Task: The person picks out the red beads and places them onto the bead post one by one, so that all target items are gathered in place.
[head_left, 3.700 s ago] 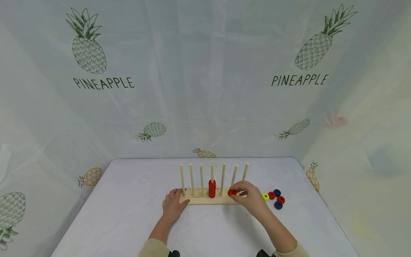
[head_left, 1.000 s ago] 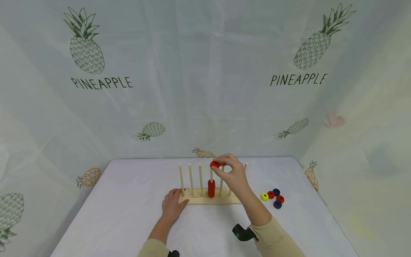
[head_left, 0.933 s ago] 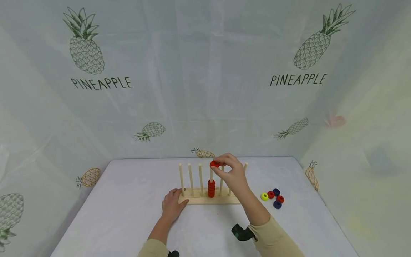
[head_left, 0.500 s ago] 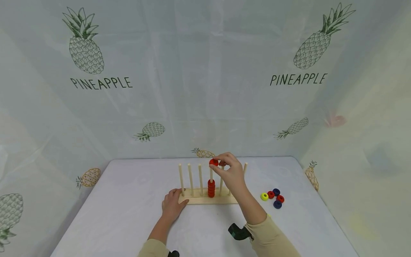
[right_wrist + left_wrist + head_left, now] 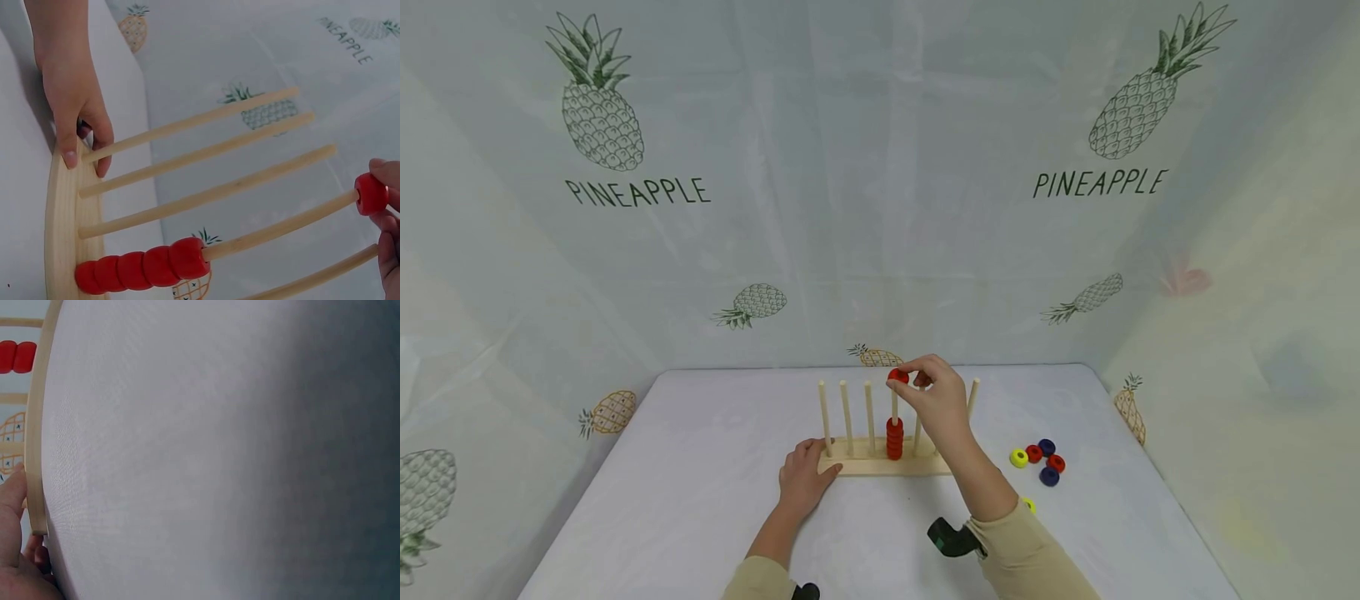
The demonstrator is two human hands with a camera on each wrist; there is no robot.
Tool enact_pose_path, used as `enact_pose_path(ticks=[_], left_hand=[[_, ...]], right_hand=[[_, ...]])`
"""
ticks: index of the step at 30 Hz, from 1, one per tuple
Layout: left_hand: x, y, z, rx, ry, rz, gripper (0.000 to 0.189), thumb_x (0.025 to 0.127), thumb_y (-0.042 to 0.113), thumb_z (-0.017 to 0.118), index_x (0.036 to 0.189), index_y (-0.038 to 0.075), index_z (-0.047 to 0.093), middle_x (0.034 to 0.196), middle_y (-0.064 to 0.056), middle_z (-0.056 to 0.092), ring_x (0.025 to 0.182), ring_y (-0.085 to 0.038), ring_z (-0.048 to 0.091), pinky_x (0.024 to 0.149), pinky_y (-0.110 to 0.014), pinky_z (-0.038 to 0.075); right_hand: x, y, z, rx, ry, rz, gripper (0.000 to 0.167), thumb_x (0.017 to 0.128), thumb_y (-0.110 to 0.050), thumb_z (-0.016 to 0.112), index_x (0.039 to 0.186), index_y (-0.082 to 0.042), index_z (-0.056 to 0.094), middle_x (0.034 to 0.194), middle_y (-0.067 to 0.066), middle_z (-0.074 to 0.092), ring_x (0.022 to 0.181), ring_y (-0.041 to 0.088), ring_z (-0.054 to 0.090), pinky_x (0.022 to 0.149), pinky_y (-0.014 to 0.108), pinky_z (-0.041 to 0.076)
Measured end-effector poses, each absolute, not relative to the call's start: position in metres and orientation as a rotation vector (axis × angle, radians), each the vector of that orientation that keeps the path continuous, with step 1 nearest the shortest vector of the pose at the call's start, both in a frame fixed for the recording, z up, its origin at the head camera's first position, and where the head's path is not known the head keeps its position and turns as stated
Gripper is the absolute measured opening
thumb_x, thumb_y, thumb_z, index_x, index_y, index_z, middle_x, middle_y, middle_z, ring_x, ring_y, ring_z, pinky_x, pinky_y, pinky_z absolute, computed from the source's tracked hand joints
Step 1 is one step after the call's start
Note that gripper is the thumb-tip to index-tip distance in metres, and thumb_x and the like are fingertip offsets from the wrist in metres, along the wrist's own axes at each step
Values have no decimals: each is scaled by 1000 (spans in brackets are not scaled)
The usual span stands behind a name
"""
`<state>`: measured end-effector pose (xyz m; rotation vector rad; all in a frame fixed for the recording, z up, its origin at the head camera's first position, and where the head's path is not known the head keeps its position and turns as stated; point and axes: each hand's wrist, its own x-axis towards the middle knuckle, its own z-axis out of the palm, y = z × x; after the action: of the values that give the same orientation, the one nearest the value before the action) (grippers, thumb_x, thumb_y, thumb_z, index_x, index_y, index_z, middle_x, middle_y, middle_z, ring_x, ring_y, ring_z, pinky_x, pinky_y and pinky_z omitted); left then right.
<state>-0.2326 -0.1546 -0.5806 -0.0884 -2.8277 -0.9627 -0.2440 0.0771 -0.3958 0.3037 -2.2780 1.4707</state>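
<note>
A wooden peg stand (image 5: 887, 467) with upright pegs in a row sits on the table. My left hand (image 5: 802, 479) grips its left end, thumb in front and fingers behind, as the right wrist view also shows. Several red beads (image 5: 144, 269) are stacked at the bottom of the middle peg. Between thumb and fingers, my right hand (image 5: 942, 404) pinches another red bead (image 5: 372, 194) at the top of that same peg. In the right wrist view the peg's tip meets the bead's hole. My right hand hides parts of the pegs to the right.
Right of the stand lies a loose group of beads: a yellow bead (image 5: 1018, 457), red beads (image 5: 1056, 463) and dark blue beads (image 5: 1049, 477). Another yellow bead (image 5: 1030, 506) shows partly behind the right forearm. A pineapple-print curtain (image 5: 880, 167) hangs behind the white table (image 5: 700, 500).
My right hand has carried the red bead from the stand's right side up to the middle peg's top, then shifted slightly left onto its tip. The left hand has stayed put.
</note>
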Motion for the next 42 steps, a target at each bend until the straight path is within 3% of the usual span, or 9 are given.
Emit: enact_pose_path(ticks=[5, 10, 18, 25, 37, 42], left_hand=[[-233, -154, -581, -89, -2830, -965, 49, 88, 30, 72, 129, 7, 57, 129, -19, 48, 116, -42, 45, 87, -59, 35], [-234, -155, -582, -82, -2837, -959, 50, 88, 31, 72, 129, 7, 57, 130, -19, 48, 116, -42, 44, 87, -57, 35], [-234, -155, -582, -80, -2843, -975, 50, 89, 31, 71, 130, 6, 56, 131, -20, 47, 117, -43, 43, 88, -59, 34], [-234, -155, -583, -85, -2837, -979, 50, 89, 31, 71, 130, 6, 56, 131, -19, 47, 117, -42, 43, 87, -58, 34], [-234, -155, -583, -82, -2835, -957, 50, 88, 31, 72, 129, 6, 57, 130, -19, 48, 116, -42, 44, 86, -57, 35], [-233, -154, -581, -74, -2837, -968, 51, 88, 31, 72, 129, 5, 57, 130, -20, 48, 116, -42, 44, 87, -58, 34]], right_hand=[[-243, 77, -393, 256, -2302, 1501, 15, 77, -16, 84, 84, -14, 71, 82, 3, 60, 75, 17, 49, 61, 29, 42], [-243, 77, -392, 236, -2302, 1544, 24, 75, -14, 85, 78, -9, 62, 87, 3, 65, 76, 19, 50, 62, 29, 42], [-243, 76, -392, 222, -2366, 1512, 27, 75, -18, 86, 81, -12, 61, 80, 7, 58, 76, 19, 49, 62, 31, 41], [-243, 77, -390, 248, -2401, 1436, 27, 74, -14, 86, 87, -11, 63, 74, 1, 50, 73, 18, 47, 57, 29, 37], [-244, 77, -388, 262, -2441, 1417, 28, 73, -11, 87, 89, -12, 64, 77, 8, 55, 74, 18, 48, 58, 29, 39], [-245, 78, -386, 271, -2497, 1353, 27, 74, -13, 86, 87, -12, 63, 75, 1, 52, 74, 18, 49, 57, 30, 39]])
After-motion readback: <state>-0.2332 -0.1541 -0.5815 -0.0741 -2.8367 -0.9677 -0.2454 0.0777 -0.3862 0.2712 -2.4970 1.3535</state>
